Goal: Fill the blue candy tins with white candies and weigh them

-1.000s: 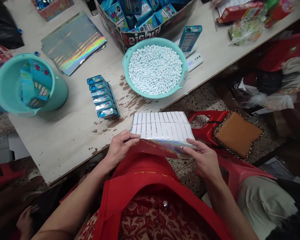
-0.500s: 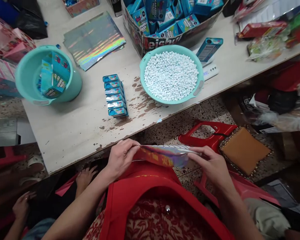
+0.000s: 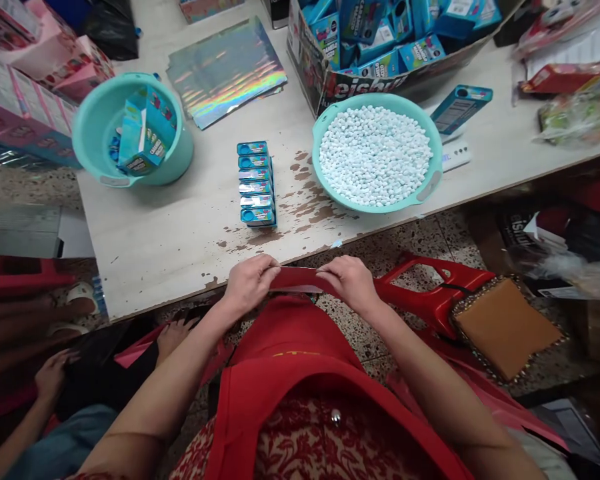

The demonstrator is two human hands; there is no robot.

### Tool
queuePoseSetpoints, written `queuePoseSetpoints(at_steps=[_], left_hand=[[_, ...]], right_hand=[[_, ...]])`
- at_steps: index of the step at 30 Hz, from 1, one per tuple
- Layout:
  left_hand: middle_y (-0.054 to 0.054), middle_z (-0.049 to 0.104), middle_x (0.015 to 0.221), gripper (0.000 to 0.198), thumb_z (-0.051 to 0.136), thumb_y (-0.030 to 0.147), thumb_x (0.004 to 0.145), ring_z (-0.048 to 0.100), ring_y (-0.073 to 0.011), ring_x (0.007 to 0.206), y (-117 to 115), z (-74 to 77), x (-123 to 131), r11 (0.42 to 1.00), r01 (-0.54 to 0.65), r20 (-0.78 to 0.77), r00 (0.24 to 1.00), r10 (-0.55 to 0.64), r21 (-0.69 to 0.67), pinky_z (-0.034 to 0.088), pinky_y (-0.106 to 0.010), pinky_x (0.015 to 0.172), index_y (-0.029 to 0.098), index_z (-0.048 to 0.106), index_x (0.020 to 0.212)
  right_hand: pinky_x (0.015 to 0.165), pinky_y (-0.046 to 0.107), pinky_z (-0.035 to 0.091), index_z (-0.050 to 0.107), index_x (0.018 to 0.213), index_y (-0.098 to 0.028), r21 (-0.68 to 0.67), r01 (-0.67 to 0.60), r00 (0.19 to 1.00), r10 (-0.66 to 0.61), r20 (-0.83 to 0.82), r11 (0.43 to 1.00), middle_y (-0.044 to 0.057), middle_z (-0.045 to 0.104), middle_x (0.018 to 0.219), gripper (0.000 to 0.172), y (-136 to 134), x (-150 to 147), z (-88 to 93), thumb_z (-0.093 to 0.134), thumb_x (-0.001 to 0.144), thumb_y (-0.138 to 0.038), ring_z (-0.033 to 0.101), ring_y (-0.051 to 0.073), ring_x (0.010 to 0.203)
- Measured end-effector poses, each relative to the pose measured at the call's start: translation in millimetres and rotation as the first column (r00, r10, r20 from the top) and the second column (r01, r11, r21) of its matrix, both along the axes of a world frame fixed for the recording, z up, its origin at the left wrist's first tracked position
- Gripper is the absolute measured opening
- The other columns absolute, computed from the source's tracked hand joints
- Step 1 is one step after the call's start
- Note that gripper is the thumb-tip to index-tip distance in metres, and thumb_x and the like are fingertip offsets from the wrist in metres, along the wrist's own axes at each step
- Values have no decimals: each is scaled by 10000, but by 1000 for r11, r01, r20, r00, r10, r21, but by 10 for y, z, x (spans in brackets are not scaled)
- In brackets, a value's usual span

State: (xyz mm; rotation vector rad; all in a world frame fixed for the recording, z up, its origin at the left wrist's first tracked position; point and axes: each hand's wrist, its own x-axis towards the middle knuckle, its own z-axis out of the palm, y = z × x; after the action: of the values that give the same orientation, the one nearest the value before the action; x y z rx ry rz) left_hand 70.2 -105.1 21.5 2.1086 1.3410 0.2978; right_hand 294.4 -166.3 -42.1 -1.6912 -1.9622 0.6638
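My left hand [image 3: 253,283] pinches one end of a shiny holographic foil bag [image 3: 299,278], just in front of the table edge. At its other end, my right hand [image 3: 347,277] is closed on the same upper edge. The foil is seen nearly edge-on and mirrors red. Beyond it on the table stands a row of several small blue candy boxes [image 3: 257,187]. To the right of that row sits a turquoise bowl [image 3: 437,177] full of small white candies [image 3: 377,153].
Silvery foil sheets [image 3: 227,67] lie toward the back. A turquoise bucket [image 3: 180,157] holds blue packaging; a carton [image 3: 305,60] is full of blue boxes. One blue box [image 3: 460,110] leans by the bowl. A red stool [image 3: 430,303] stands right. Another person's hands [image 3: 175,333] show lower left.
My right hand has moved left, closer to my left hand, and now grips the foil's upper edge. The foil has turned more edge-on. The whole view has shifted.
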Motion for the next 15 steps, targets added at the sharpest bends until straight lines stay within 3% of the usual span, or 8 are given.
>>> queuePoseSetpoints(at_steps=[6, 12, 15], left_hand=[[-20, 684, 791, 211, 492, 321, 843, 600, -165, 764, 71, -75, -405, 993, -119, -65, 991, 120, 13, 413, -254, 704, 201, 646, 765], [-20, 714, 826, 271, 486, 396, 858, 632, -159, 777, 154, -190, -828, 973, -213, -115, 968, 223, 90, 438, -244, 730, 204, 665, 788], [-27, 711, 796, 344, 463, 462, 866, 636, -153, 742, 288, -187, -1078, 977, -182, -89, 977, 192, 110, 455, -233, 712, 199, 660, 762]], right_hand=[[715, 285, 402, 732, 876, -238, 43, -57, 998, 56, 28, 997, 31, 716, 771, 217, 85, 162, -293, 557, 907, -361, 610, 170, 752], [761, 253, 475, 728, 922, -234, -40, -77, 980, 68, -187, 996, 40, 740, 902, 152, 337, -159, -514, 587, 890, -281, 667, 158, 819], [774, 229, 476, 724, 928, -216, -57, -101, 977, 88, -195, 993, 38, 742, 931, 122, 500, -368, -553, 619, 865, -219, 675, 146, 853]])
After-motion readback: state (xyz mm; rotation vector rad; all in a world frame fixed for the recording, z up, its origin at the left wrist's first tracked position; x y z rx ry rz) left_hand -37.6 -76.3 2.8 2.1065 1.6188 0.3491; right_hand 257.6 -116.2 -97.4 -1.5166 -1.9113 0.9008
